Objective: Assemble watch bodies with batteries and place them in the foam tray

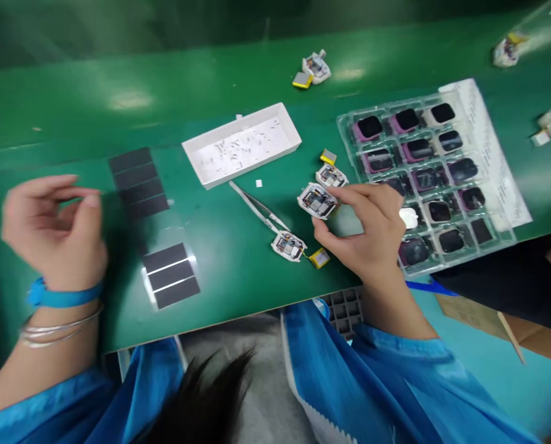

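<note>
On the green workbench (238,80) sits a clear plastic tray (381,105) of watch screens. The left hand (53,231) is up in the air, open, holding nothing. The right hand (363,234) pinches a small open watch case (316,200) near the metal tweezers (256,208)

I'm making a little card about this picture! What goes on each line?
Place: long green workbench
Left hand: the left hand, raised, holding nothing, with a blue wristband
Right hand: the right hand, fingers on a white-framed circuit module
Near right hand: a second white-framed module with a yellow battery, clear plastic tray of dark square screens
Rest: long steel tweezers, shallow white rectangular tray, thin black rectangular strips
</note>
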Demonstrator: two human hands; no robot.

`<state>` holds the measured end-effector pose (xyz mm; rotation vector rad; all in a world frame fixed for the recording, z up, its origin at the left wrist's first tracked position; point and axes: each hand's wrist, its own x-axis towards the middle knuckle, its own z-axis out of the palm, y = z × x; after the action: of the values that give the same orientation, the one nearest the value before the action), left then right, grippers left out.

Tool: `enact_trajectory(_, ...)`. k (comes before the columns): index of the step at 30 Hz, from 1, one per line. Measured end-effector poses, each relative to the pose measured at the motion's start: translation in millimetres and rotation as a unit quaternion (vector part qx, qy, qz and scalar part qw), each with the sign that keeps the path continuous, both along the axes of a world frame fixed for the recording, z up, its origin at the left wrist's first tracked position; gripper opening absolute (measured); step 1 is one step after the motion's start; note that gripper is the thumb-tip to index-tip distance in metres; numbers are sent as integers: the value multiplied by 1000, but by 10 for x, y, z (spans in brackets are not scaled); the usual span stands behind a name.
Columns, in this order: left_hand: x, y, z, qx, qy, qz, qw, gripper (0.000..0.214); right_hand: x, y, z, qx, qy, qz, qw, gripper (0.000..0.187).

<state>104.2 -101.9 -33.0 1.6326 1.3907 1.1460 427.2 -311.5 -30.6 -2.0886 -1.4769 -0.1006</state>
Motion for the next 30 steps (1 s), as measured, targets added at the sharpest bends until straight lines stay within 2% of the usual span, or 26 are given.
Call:
enact_trajectory(2, 50, -44, -19, 97, -8, -66, 993, 25, -145, 94, 113, 37, -9, 26, 999, 33)
enact_trajectory(4, 109, -113, 1, 104, -35, -182, 977, 25, -366, 224, 247, 99, -24, 72, 992, 33)
enact_trajectory(7, 157, -224, 64, -13, -101, -329, 939, 52, -789, 455, 437, 189, -15, 154, 970, 32)
enact_trajectory(9, 154, -276, 97, -77, -167, -378, 908, 73, -1076, 617, 519, 219, 17, 194, 956, 30)
enact_trajectory(11, 134, -297, 109, -109, -224, -383, 890, 80, -1325, 782, 544, 215, 50, 218, 951, 29)
enact_trajectory(16, 51, -206, 97, -111, -295, -343, 885, 77, -1677, 1156, 401, 144, 80, 226, 960, 28)
enact_trajectory(19, -14, -123, 97, -111, -322, -342, 876, 75, -1691, 1256, 285, 156, 53, 221, 961, 25)
enact_trajectory(23, -88, -97, 105, -158, -323, -372, 856, 72, -1596, 1250, 158, 226, 63, 220, 947, 19)
enact_trajectory(26, -114, -110, 102, -181, -316, -396, 843, 74, -1536, 1243, 73, 247, 145, 234, 929, 22)
enact_trajectory(30, -129, -104, 80, -179, -304, -397, 848, 79, -1533, 1256, 6, 179, 276, 278, 902, 29)
